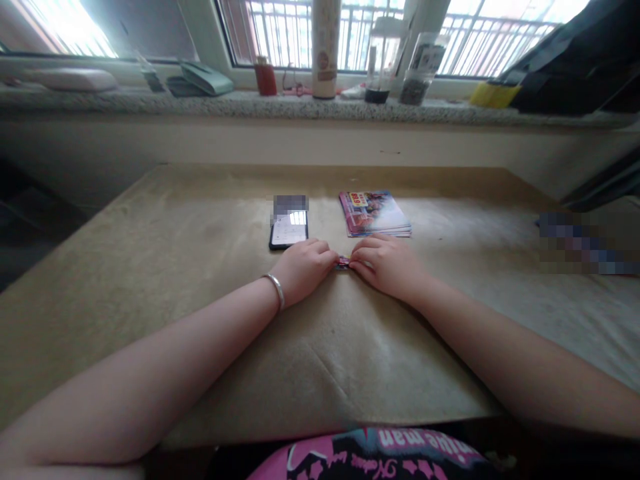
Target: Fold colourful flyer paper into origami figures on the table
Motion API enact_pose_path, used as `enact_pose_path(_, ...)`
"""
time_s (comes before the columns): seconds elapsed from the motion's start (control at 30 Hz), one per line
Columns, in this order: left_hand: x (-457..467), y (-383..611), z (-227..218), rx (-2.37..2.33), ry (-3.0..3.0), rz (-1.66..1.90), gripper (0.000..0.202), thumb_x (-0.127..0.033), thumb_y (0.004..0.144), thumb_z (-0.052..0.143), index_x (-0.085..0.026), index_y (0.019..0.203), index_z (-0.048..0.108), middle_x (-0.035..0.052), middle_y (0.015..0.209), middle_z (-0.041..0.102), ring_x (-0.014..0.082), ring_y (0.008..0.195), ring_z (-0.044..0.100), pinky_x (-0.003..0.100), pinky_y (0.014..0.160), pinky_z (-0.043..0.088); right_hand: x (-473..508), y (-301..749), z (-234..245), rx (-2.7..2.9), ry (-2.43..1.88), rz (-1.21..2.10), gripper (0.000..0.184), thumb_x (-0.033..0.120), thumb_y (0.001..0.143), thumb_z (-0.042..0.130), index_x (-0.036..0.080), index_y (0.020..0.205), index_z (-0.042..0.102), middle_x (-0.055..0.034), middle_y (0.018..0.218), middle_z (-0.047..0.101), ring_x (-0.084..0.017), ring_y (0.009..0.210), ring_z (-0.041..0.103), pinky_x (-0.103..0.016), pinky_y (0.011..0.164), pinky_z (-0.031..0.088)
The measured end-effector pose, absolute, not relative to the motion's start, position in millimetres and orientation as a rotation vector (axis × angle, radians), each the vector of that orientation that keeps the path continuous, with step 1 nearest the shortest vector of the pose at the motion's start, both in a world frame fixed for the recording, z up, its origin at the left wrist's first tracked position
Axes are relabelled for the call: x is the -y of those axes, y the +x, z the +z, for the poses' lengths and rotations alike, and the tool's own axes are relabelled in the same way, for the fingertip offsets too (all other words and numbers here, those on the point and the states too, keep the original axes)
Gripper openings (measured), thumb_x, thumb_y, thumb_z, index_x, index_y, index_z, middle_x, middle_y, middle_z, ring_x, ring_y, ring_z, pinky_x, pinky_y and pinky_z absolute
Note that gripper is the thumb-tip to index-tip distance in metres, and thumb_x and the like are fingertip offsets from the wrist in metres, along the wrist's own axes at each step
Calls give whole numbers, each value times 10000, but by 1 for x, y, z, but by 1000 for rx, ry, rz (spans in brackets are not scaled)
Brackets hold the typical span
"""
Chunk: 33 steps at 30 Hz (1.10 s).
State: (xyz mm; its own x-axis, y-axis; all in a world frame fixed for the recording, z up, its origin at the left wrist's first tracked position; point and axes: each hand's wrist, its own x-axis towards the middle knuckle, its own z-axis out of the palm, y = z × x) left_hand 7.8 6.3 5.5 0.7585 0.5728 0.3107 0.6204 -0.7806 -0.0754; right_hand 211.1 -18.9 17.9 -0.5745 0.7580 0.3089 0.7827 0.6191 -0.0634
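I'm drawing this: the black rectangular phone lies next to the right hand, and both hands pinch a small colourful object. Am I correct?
No: the head view shows the black rectangular phone next to the left hand. It and the right hand do pinch a small colourful object.

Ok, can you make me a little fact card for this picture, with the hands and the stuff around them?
Left hand: fingertips at the left end of a small multicoloured strip, too small to identify
Right hand: fingertips at the strip's right end
Left wrist: shiny silver-coloured bangle
Beyond left hand: flat black-edged rectangular phone, screen lit
Beyond right hand: stack of glossy pink-and-blue printed sheets
Underneath: beige-covered table
At the back: speckled grey windowsill holding a small red container
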Motion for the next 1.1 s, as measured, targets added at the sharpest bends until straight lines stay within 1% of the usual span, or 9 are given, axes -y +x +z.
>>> enact_pose_path(0.17, -7, 8, 5, 1052, -2823, -491, 176, -227, 918, 477, -153, 915, 636, 52, 814, 638, 179, 793, 583, 296, 742, 465, 9, 214, 8, 2388, -1275, 69, 179, 262, 864, 552, 177, 803, 698, -73, 871, 689, -213, 898, 554, -341, 823, 415)
enact_pose_path(0.23, -8, 8, 5, 1041, -2822, -492, 162, -200, 910, 481, -156, 949, 632, 48, 807, 639, 176, 784, 583, 290, 737, 466, 6, 214, 5, 2322, -1303, 161, 151, 246, 841, 579, 177, 778, 697, -69, 844, 688, -206, 873, 562, -335, 803, 422)
enact_pose_path(0.37, -9, 8, 4, 970, -2819, -422, 156, -160, 892, 491, -164, 905, 646, 50, 793, 630, 172, 752, 571, 278, 699, 460, 4, 213, 2, 2207, -1365, 262, 134, 250, 806, 617, 192, 727, 709, -48, 765, 691, -195, 789, 570, -328, 747, 425)
enact_pose_path(0.53, -12, 8, 2, 977, -2843, -494, 160, -178, 896, 504, -160, 931, 660, 60, 840, 633, 174, 790, 570, 281, 726, 466, 3, 213, -1, 2103, -1456, 383, 125, 273, 790, 630, 223, 741, 734, -30, 734, 699, -187, 743, 580, -312, 682, 422)
enact_pose_path(0.63, -13, 8, 0, 980, -2851, -509, 158, -179, 896, 509, -144, 932, 660, 68, 853, 637, 180, 802, 571, 290, 742, 472, 3, 213, -2, 2109, -1458, 364, 128, 286, 791, 630, 227, 773, 741, -32, 763, 709, -188, 757, 588, -317, 697, 428)
enact_pose_path(0.73, -13, 9, 0, 977, -2856, -518, 152, -172, 892, 512, -137, 939, 652, 73, 870, 638, 184, 816, 571, 296, 752, 475, 4, 213, -2, 2139, -1446, 290, 159, 309, 803, 621, 230, 857, 748, -39, 853, 722, -203, 830, 593, -342, 769, 435)
enact_pose_path(0.83, -12, 9, 0, 960, -2867, -524, 146, -163, 886, 510, -142, 939, 644, 73, 884, 638, 187, 828, 571, 299, 760, 474, 5, 213, -1, 2178, -1431, 217, 171, 315, 811, 610, 222, 842, 750, -49, 855, 713, -213, 858, 590, -355, 803, 435)
enact_pose_path(0.97, -12, 9, 0, 1000, -2895, -557, 151, -150, 887, 494, -143, 938, 636, 71, 884, 642, 188, 836, 575, 311, 780, 474, 8, 213, 1, 2166, -1377, 273, 131, 269, 802, 622, 204, 803, 736, -50, 815, 683, -187, 811, 590, -321, 767, 447)
enact_pose_path(1.1, -13, 7, 0, 1104, -2951, -657, 129, -147, 860, 541, -136, 950, 632, 68, 892, 643, 181, 854, 580, 314, 800, 478, 10, 214, 3, 2170, -1311, 324, 98, 250, 778, 642, 194, 810, 715, -46, 814, 653, -169, 784, 577, -292, 720, 445)
